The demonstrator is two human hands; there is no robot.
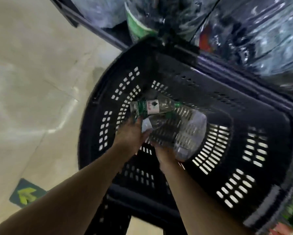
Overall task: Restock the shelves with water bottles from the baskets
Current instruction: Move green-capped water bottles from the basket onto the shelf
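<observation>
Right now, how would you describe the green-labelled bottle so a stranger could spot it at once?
Find the black basket by the shelf. Clear bottles lie on its bottom; this bottle is the farther one, just past the left hand. Its label is green and white, while the neighbouring bottle wears what looks like plain white.

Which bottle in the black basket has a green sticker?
The small clear plastic bottle, the upper one in the picture. The bigger clear bottle below it shows only a whitish label.
</observation>
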